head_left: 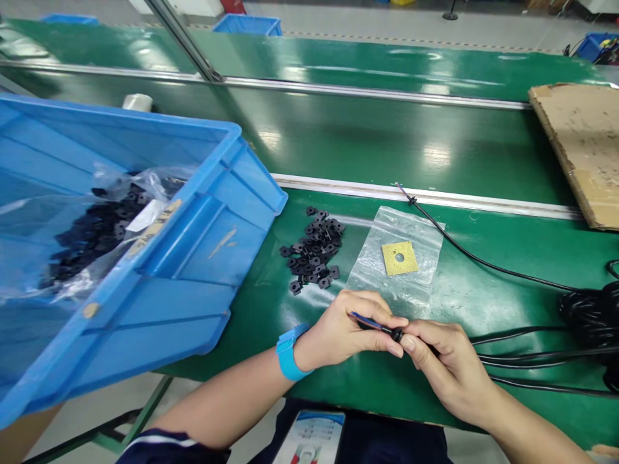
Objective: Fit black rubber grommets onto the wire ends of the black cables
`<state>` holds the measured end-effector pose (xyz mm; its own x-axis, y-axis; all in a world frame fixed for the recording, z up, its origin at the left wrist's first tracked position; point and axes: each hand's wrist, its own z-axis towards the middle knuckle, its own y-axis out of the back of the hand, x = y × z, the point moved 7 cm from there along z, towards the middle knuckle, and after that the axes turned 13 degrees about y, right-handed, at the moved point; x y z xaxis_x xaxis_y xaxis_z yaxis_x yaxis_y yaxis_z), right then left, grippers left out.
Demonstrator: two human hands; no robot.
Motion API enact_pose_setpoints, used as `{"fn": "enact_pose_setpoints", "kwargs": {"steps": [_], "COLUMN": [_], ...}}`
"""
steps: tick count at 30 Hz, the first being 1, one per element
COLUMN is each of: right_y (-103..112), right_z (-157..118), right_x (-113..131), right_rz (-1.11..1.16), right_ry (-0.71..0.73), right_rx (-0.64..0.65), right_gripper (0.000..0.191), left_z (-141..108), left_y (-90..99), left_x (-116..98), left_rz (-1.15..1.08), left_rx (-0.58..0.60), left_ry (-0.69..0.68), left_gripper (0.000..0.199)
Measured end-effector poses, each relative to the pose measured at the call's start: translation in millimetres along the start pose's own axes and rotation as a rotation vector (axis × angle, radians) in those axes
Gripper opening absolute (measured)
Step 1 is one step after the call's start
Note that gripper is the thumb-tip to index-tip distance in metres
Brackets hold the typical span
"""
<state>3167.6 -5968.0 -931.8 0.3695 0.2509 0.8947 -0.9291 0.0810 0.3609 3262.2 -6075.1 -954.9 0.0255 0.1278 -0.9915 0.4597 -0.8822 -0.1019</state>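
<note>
My left hand point(355, 332), with a blue wrist strap point(289, 353), pinches the end of a black cable, where thin blue and reddish wires point(362, 319) stick out. A small black grommet point(396, 334) sits on that cable between my fingertips. My right hand point(447, 364) is closed on the same cable just behind the grommet, touching it with thumb and forefinger. Beyond my left hand lies a pile of small black square parts point(314, 251) with holes. A yellow square pad point(400, 258) with a round hole rests on a clear plastic bag point(365, 258).
A large blue bin point(188, 290) at left holds a plastic bag of black parts point(104, 225). Coiled black cables point(592, 322) lie at right, one stretching back with a grommet point(412, 201) near its tip. Cardboard point(580, 142) sits at the far right. A white rail point(338, 187) crosses behind.
</note>
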Motion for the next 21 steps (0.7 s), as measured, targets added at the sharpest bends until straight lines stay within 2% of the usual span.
{"fn": "enact_pose_setpoints", "kwargs": {"steps": [2, 4, 6, 8, 12, 21], "right_y": [2, 8, 13, 14, 13, 6], "right_z": [3, 5, 3, 0, -4, -5], "right_x": [2, 10, 20, 26, 27, 27], "right_rz": [-0.069, -0.226, -0.434, -0.609, -0.736, -0.763], "right_ry": [0.052, 0.169, 0.302, 0.383, 0.413, 0.427], "right_rx": [-0.031, -0.103, -0.185, -0.225, -0.21, -0.186], "right_gripper": [0.021, 0.013, 0.008, 0.01, 0.011, 0.015], "left_z": [0, 1, 1, 0, -2, -6], "left_y": [1.0, 2.9, 4.3, 3.6, 2.3, 2.7], "left_x": [-1, -1, 1, 4, 4, 0], "left_rz": [0.004, -0.028, -0.14, -0.272, -0.365, -0.165], "left_rx": [-0.022, -0.042, -0.037, -0.012, -0.006, -0.09], "left_ry": [-0.003, 0.016, 0.072, 0.143, 0.182, 0.112], "left_gripper": [0.032, 0.039, 0.057, 0.063, 0.039, 0.025]}}
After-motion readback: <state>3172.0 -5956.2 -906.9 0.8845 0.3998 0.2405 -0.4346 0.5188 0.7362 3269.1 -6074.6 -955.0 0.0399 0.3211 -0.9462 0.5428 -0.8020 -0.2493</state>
